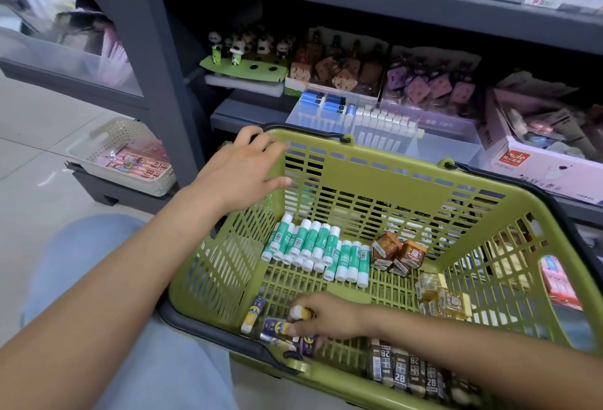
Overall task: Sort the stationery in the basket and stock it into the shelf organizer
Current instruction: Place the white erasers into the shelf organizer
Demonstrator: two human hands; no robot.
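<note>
Several purple-and-yellow sticks (pixel 277 331) at the lower middle of the frame are being gathered by the right hand (pixel 329 315), its fingers curled around them inside the green basket (pixel 391 174), so probably the next move needs lifting them to the shelf organizer (pixel 385 129) at upper centre, while the left hand (pixel 241 174), fingers relaxed, rests on the basket rim above a pale tiled floor (pixel 39 135).

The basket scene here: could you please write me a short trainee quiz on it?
1. True or false: the left hand rests on the basket rim.
2. The right hand grips: A) green glue sticks B) a purple-and-yellow stick C) 2B packs.
3. What colour are the glue sticks' labels?

Key: 1 true; 2 B; 3 green.
</note>
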